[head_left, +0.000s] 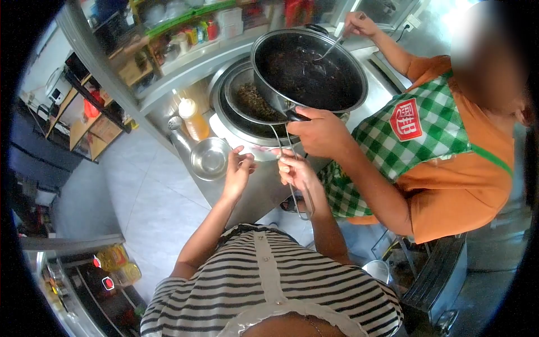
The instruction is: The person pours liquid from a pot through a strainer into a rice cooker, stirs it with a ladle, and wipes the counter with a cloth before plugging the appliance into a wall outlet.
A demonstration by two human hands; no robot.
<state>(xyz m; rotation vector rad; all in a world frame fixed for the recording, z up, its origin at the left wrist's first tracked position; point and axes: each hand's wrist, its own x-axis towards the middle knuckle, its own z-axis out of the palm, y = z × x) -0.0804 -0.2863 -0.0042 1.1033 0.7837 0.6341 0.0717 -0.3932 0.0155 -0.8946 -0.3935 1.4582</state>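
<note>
My right hand [297, 171] is closed around the long wire handle of a strainer [229, 92]. Dark, wet bits like tea leaves [252, 102] lie in the strainer, which rests over a wide metal pot [216, 106]. My left hand [238, 173] is raised beside the pot's near side, fingers apart and loosely curled, holding nothing. A co-worker's hand [320, 132] grips a large pot [359, 104] of dark liquid by its black handle, tilted over the strainer. The co-worker's other hand [360, 24] holds a metal spoon or ladle [331, 49] in that liquid.
Left of the wide pot stand a squeeze bottle [194, 121] of amber liquid, a small metal bowl [210, 159] and a shaker-like container [177, 126]. The co-worker in a green checked apron [370, 135] stands close on the right. Shelves [185, 25] line the back.
</note>
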